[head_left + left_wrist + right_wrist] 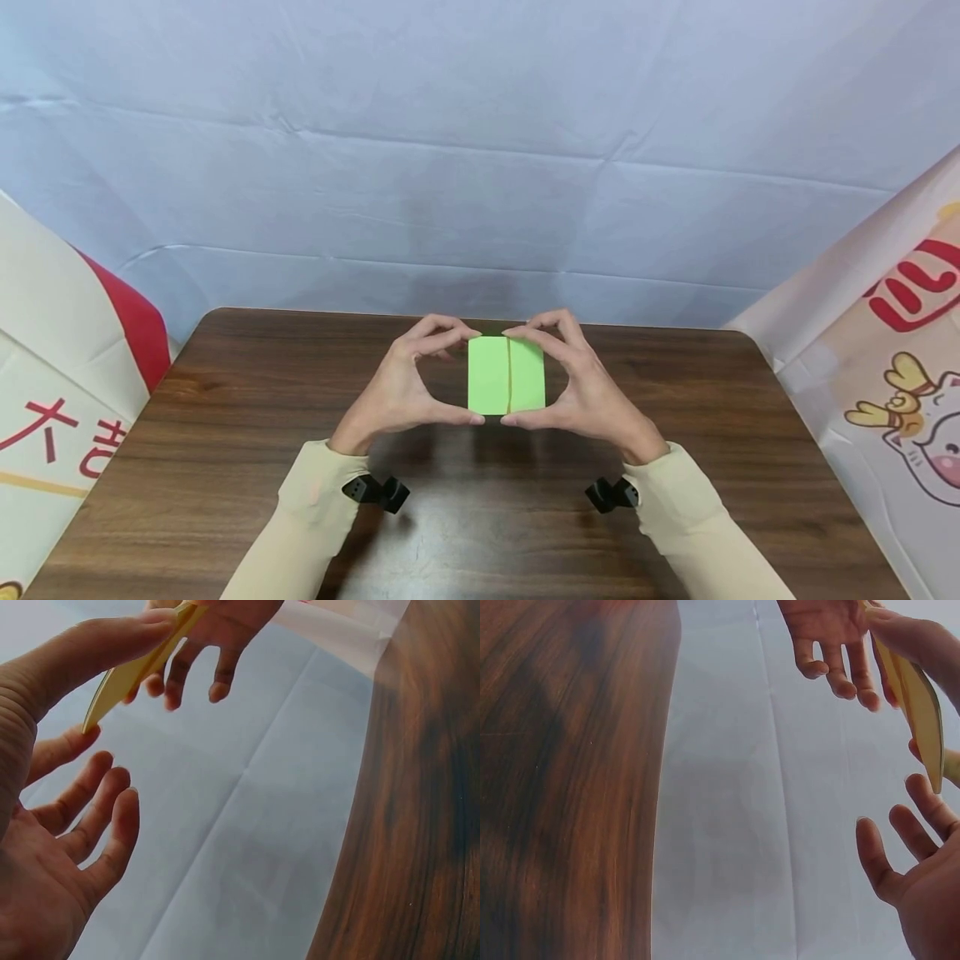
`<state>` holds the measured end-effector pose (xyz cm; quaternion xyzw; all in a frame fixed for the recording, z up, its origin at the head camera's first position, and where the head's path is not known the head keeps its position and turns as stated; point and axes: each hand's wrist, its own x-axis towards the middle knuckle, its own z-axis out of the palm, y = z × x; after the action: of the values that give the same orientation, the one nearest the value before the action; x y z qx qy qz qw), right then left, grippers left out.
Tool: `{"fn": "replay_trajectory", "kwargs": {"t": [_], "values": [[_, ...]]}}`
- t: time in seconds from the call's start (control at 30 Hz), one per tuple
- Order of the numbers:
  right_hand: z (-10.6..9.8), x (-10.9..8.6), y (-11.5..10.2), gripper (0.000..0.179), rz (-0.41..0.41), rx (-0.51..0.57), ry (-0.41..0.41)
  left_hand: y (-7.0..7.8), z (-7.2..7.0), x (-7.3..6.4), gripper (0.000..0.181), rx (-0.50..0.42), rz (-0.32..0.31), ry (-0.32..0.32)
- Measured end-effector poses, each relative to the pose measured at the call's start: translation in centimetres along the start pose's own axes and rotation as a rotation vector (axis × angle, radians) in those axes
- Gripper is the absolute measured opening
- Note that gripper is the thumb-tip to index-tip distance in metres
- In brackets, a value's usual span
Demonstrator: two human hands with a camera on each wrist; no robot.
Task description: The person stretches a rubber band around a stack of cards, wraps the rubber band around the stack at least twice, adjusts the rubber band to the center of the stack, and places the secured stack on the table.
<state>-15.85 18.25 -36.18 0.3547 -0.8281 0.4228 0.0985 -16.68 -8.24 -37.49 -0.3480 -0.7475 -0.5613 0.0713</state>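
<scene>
A thin, square stack of bright green paper [489,379] is held up in front of me, with a narrow yellowish band [510,375] running top to bottom across its face. My left hand [405,387] pinches its left side, thumb at the bottom edge and index finger at the top. Likewise my right hand [581,383] pinches the right part between thumb below and index finger above. Seen nearly edge-on in the left wrist view, the paper stack [124,684] looks yellowish and slightly bowed. The other fingers of both hands are spread away from it.
Beneath my hands lies a dark brown wooden table [262,392] with rounded far corners. A pale blue-grey cloth [450,167] hangs behind it. Printed sheets with red characters hang at the left [60,367] and right [900,350]. Small black cameras sit on both wrists.
</scene>
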Motion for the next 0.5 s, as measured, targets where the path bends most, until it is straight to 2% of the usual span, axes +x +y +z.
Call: {"fn": "replay_trajectory", "kwargs": {"t": [0.17, 0.5], "values": [[0.03, -0.01, 0.01, 0.09, -0.014, -0.004, -0.021, 0.03, 0.02, 0.04, 0.083, 0.002, 0.008, -0.017], [-0.27, 0.04, -0.29, 0.091, 0.013, -0.016, -0.002, 0.15, 0.08, 0.22, 0.083, 0.024, -0.006, 0.016]]}}
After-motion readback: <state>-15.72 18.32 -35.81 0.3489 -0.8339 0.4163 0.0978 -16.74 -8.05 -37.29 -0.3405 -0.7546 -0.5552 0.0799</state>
